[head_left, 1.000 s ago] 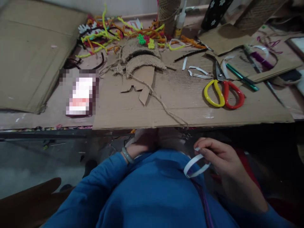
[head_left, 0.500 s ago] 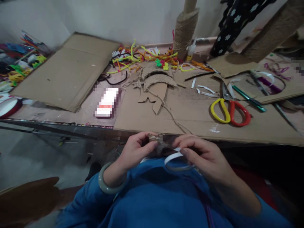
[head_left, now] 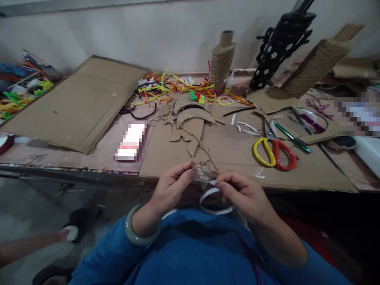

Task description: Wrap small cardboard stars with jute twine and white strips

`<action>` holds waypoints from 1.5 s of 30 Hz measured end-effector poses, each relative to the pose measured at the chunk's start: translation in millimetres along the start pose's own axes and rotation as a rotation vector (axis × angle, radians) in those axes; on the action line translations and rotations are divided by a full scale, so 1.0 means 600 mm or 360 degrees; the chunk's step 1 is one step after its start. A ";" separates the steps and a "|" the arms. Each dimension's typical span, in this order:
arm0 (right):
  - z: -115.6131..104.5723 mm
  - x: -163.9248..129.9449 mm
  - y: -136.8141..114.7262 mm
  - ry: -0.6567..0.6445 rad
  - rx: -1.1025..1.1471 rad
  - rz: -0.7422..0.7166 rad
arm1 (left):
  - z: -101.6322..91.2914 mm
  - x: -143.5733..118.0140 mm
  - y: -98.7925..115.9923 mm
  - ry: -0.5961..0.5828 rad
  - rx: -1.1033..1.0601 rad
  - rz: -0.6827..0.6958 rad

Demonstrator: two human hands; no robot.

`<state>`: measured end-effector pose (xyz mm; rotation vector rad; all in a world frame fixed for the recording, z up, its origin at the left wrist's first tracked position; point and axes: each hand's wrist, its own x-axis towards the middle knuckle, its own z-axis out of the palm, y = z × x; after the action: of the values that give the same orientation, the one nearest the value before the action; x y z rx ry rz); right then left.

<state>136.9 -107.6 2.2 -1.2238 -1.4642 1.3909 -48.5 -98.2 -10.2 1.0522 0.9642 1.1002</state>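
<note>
Between my two hands is a small brown cardboard piece point(head_left: 203, 171), roughly star-shaped, with shiny tape across it. My left hand point(head_left: 172, 187) pinches its left side between thumb and fingers. A roll of white tape point(head_left: 203, 205) hangs from my right hand point(head_left: 244, 194), whose thumb and fingers pinch the tape strip at the right edge of the piece. Twine point(head_left: 204, 149) runs from the table down toward the piece. Just beyond my hands, crescent shapes wrapped in twine point(head_left: 196, 116) lie on a cut cardboard shape point(head_left: 193, 132).
Scissors point(head_left: 274, 153) and a green pen point(head_left: 293, 137) lie right on a cardboard sheet point(head_left: 231, 174). A phone point(head_left: 131, 142) and large cardboard point(head_left: 74, 103) are left. Behind are pipe cleaners point(head_left: 164, 86), twine spools point(head_left: 222, 65) and a glue bottle point(head_left: 229, 83). Another person's leg point(head_left: 35, 245) shows lower left.
My view has shifted, showing more of the wall and spools. The cardboard piece has come up into clearer view, with my right hand closer to it. The other person's leg has moved.
</note>
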 end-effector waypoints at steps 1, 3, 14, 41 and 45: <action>0.002 0.003 0.000 0.0009 0.0015 0.0014 | 0.000 0.003 -0.002 0.0060 -0.0057 0.0001; 0.005 0.008 0.000 0.0015 0.0000 0.0044 | 0.000 0.008 -0.004 0.0138 -0.0145 -0.0019; -0.009 0.022 0.000 0.0307 -0.0360 -0.0414 | -0.002 0.031 -0.003 0.0338 -0.0241 -0.0059; 0.035 0.056 -0.025 0.0315 -0.0229 -0.0110 | 0.006 0.021 -0.003 0.0226 0.0847 0.0541; 0.038 0.058 -0.026 0.0318 -0.0225 -0.0137 | 0.007 0.019 -0.006 0.0255 0.0773 0.0506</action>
<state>104.4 -79.1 12.0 -1.3309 -1.4760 1.0904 -41.4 -88.1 -13.3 1.5699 1.2602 1.2542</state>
